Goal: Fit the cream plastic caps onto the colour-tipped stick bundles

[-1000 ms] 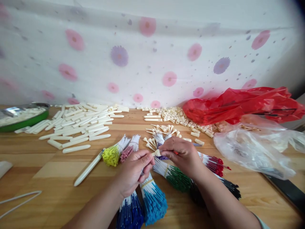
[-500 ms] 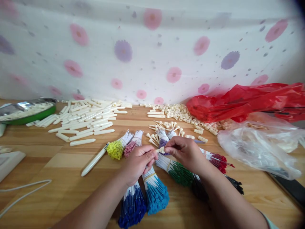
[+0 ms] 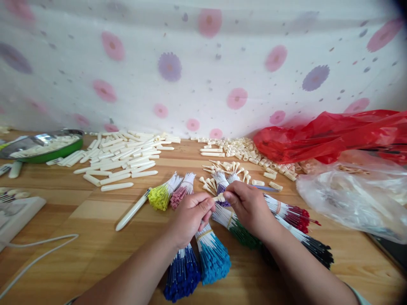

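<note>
My left hand [image 3: 190, 218] and my right hand [image 3: 248, 205] meet over the middle of a wooden table [image 3: 79, 250]. Both pinch one small cream plastic piece [image 3: 219, 198] between their fingertips. Under and around them lie bundles of thin refills with white ends: yellow [image 3: 160, 195], pink [image 3: 180, 194], purple [image 3: 220, 184], dark blue [image 3: 182, 273], light blue [image 3: 213, 256], green [image 3: 241, 233], red [image 3: 291, 212] and black [image 3: 313, 245]. One long cream pen barrel [image 3: 132, 210] lies left of the yellow bundle.
A heap of cream barrels [image 3: 121, 159] lies at the back left beside a green-rimmed metal tray [image 3: 38, 146]. Small cream caps [image 3: 244, 154] are scattered at the back centre. Red [image 3: 327, 135] and clear [image 3: 349, 197] plastic bags fill the right. A white power strip [image 3: 15, 212] and cable [image 3: 38, 254] sit left.
The view has drifted, so everything sits a little further right and the power strip has come into sight. Both hands keep pinching the small cream piece, shifted slightly right.
</note>
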